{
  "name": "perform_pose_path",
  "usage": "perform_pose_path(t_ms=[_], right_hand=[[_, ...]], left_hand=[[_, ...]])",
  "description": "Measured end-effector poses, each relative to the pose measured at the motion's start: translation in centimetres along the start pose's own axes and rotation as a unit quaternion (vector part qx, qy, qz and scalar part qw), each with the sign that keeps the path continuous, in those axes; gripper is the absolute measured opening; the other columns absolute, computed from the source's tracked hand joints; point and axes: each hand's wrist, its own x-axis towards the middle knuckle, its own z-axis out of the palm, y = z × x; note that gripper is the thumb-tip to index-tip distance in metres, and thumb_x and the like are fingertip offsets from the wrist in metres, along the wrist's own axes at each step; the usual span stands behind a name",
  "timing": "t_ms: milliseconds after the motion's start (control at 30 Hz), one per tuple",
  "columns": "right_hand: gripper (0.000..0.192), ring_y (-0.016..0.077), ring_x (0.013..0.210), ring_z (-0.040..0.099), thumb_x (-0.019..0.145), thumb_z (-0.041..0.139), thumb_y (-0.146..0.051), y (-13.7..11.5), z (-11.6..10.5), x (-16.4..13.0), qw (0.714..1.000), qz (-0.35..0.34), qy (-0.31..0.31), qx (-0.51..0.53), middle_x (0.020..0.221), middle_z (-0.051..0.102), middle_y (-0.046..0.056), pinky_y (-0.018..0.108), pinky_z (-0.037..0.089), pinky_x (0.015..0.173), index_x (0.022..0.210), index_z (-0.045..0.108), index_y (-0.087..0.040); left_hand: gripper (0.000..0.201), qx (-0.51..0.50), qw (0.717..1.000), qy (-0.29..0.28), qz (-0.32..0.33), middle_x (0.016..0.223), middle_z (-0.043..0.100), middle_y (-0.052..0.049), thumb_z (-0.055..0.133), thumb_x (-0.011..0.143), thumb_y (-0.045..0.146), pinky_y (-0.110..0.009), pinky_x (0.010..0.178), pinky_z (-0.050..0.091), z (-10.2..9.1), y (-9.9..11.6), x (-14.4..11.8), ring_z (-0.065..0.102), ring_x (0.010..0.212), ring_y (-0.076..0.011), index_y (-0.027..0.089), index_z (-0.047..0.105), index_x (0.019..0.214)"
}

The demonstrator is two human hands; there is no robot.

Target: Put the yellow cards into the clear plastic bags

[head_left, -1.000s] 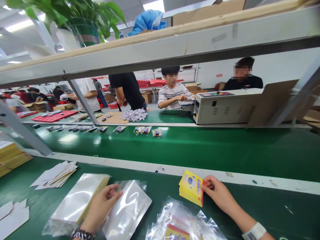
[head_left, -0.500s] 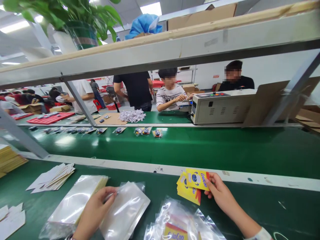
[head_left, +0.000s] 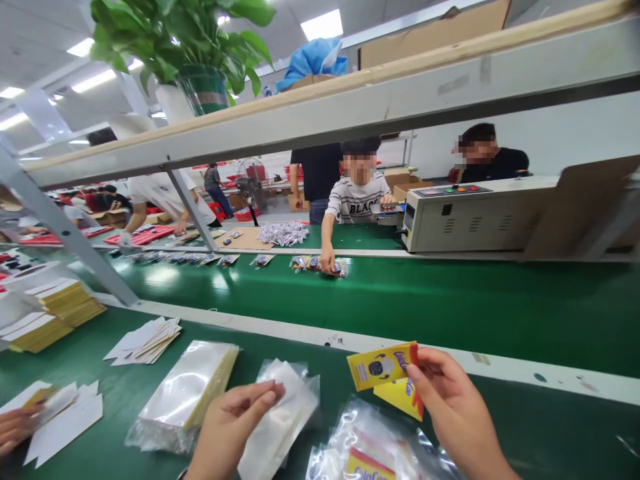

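My right hand (head_left: pixel 457 413) holds a yellow printed card (head_left: pixel 383 365) lifted off a small yellow stack (head_left: pixel 403 397) that lies on the green table. My left hand (head_left: pixel 230 423) pinches the top edge of a clear plastic bag (head_left: pixel 280 420), which rests on the table. A stack of clear bags (head_left: pixel 187 390) sits just left of that hand. Bagged yellow cards (head_left: pixel 367 453) lie in a heap between my two hands, near the bottom edge.
A green conveyor belt (head_left: pixel 450 300) runs behind the table, with small packets (head_left: pixel 263 260) on it; a person in a striped shirt reaches onto it. White card blanks (head_left: pixel 145 340), yellow stacks (head_left: pixel 65 303) and another person's hand (head_left: pixel 13 430) are at left. A grey machine (head_left: pixel 475 213) stands behind.
My right hand has lifted one yellow card off the stack and raised it. My left hand slid right along the clear bag. The view shifted left; the person opposite reached onto the belt.
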Motion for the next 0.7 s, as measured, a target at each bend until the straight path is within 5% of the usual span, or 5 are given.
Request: perform_pose_path(t_ms=[100,233,467,600,700], right_hand=[[0.02,0.0182,0.07,0.069,0.08,0.072,-0.041,-2.0,1.7,-0.8,0.993,-0.106,0.04,0.034,0.082,0.071,0.004,0.024,0.058,0.058,0.09,0.066,-0.026],[0.005,0.0153,0.074,0.067,0.088,0.066,-0.026,-3.0,3.2,-1.5,0.97,-0.235,0.011,0.06,0.084,0.066,0.003,0.022,0.058,0.062,0.093,0.066,-0.027],[0.036,0.0173,0.088,0.063,0.091,0.041,-0.001,-1.8,3.0,-1.6,0.916,-0.361,-0.172,-0.024,0.096,0.059,0.006,0.031,0.056,0.076,0.112,0.057,-0.026],[0.047,0.0168,0.087,0.061,0.084,0.036,0.005,-2.2,2.8,-1.0,0.878,-0.422,-0.217,-0.068,0.097,0.055,0.006,0.03,0.055,0.074,0.117,0.053,-0.023],[0.049,0.0166,0.084,0.061,0.082,0.035,0.007,-2.8,3.0,-0.6,0.865,-0.438,-0.229,-0.082,0.096,0.055,0.006,0.03,0.055,0.071,0.118,0.052,-0.023]], left_hand=[[0.031,0.039,0.998,-0.002,0.054,0.072,0.082,-0.006,0.087,0.053,0.045,-0.032,0.074,0.063,1.6,-0.2,-1.1,0.077,0.074,-0.0272,0.022,0.081,0.072],[0.039,0.04,0.992,-0.034,0.112,0.075,0.082,-0.006,0.085,0.054,0.05,-0.032,0.077,0.063,3.1,-0.6,-2.0,0.077,0.076,-0.0265,0.024,0.081,0.083],[0.047,0.004,0.991,-0.075,0.114,0.083,0.082,-0.006,0.085,0.057,0.05,-0.031,0.083,0.06,3.0,-1.0,-2.5,0.077,0.083,-0.0245,0.027,0.078,0.098],[0.046,-0.003,0.989,-0.115,0.094,0.084,0.082,-0.007,0.085,0.06,0.044,-0.032,0.083,0.06,2.4,-0.8,-2.4,0.077,0.084,-0.0241,0.026,0.077,0.101],[0.045,-0.037,0.991,-0.093,0.089,0.081,0.082,-0.006,0.086,0.058,0.045,-0.032,0.081,0.061,2.3,-0.7,-2.6,0.076,0.083,-0.0237,0.025,0.078,0.098]])
